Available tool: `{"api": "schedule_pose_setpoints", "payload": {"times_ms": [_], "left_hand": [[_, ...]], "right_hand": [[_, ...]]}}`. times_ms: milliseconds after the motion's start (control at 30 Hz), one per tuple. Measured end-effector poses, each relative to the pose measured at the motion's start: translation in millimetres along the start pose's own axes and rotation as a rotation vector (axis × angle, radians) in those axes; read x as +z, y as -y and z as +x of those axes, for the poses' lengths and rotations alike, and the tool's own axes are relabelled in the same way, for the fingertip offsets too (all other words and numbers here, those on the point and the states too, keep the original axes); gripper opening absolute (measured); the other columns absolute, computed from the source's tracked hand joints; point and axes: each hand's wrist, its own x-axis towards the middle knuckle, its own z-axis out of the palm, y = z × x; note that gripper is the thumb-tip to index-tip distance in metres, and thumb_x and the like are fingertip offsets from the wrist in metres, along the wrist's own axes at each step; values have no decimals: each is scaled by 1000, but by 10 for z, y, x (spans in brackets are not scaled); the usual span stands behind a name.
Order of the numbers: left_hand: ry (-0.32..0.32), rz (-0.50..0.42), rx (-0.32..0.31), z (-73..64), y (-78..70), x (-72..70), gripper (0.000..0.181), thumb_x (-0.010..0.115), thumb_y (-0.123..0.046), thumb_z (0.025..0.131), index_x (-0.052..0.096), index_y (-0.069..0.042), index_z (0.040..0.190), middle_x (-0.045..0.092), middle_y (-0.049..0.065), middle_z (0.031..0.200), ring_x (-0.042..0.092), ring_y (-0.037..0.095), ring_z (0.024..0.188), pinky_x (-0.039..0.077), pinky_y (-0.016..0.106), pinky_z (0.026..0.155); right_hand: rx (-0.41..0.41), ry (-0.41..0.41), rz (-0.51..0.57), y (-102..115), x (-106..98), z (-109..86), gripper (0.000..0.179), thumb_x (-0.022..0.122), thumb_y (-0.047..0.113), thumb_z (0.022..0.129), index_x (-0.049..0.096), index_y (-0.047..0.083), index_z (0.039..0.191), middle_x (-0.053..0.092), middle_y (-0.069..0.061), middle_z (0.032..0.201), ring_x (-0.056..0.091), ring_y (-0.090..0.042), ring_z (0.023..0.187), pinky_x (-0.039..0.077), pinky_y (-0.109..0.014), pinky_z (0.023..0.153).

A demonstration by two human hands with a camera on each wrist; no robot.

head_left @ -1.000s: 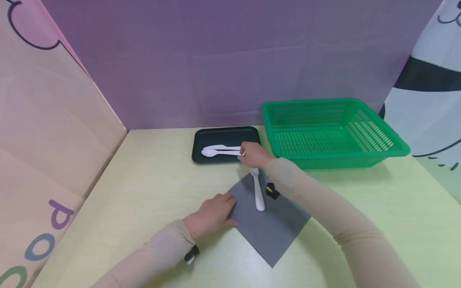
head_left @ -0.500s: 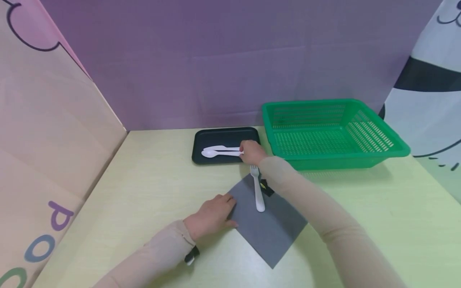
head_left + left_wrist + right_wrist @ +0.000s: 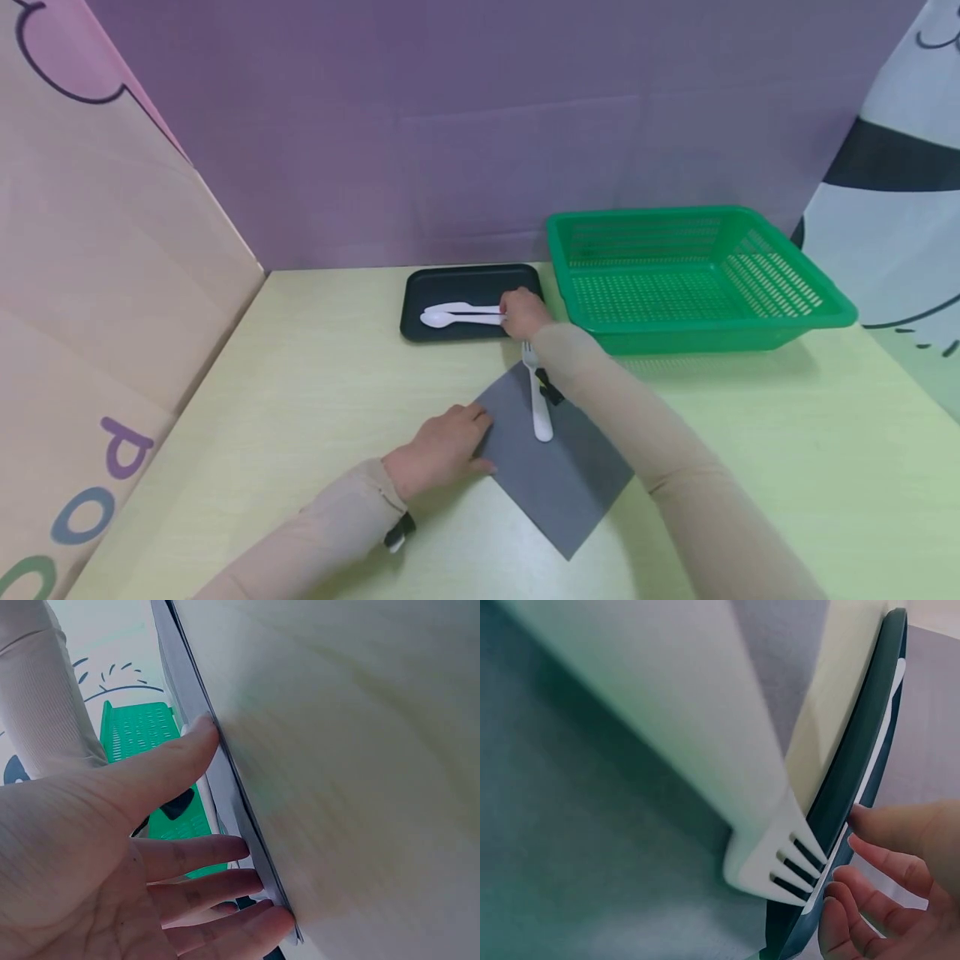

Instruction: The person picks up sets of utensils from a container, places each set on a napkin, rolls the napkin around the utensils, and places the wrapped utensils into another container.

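Observation:
My left hand (image 3: 442,450) rests on the left edge of a grey square napkin (image 3: 573,492), thumb and fingers spread and fairly straight. A white plastic fork (image 3: 540,408) lies on the napkin, tines away from me. Beyond it, my right hand (image 3: 525,315) reaches over the right end of a black tray (image 3: 480,279). Its curled fingertips pinch the handle end of a white plastic spoon (image 3: 442,319); the handle's tip is hidden. Alongside the spoon, a white plastic knife (image 3: 450,307) lies in the tray. The right wrist view shows the fork (image 3: 780,855) close up before the fingers.
A green slotted basket (image 3: 697,329) stands at the back right, beside the tray. A purple backdrop (image 3: 405,133) rises behind the table (image 3: 315,375), and a printed panel (image 3: 105,275) borders it on the left.
My right forearm has swung a little to the left and its wrist now sits nearer the fork. The right hand has stayed at the spoon's handle end. My left hand has not moved.

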Motion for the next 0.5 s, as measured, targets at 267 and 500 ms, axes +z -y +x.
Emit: {"api": "schedule_pose_setpoints", "payload": {"times_ms": [267, 500], "left_hand": [[-2, 16, 1, -1, -3, 10, 63, 68, -41, 82, 52, -1, 128, 55, 13, 128, 56, 25, 113, 52, 36, 91], [-2, 14, -1, 3, 1, 18, 63, 67, -42, 82, 51, -1, 128, 54, 13, 129, 55, 25, 113, 52, 36, 90]], "right_hand": [[6, 18, 18, -12, 30, 46, 25, 61, 10, 87, 63, 0, 110, 61, -17, 111, 54, -31, 109, 44, -38, 99], [13, 42, 12, -7, 38, 61, 26, 62, 11, 87, 61, -1, 109, 60, -16, 109, 53, -29, 107, 45, -37, 97]]}}
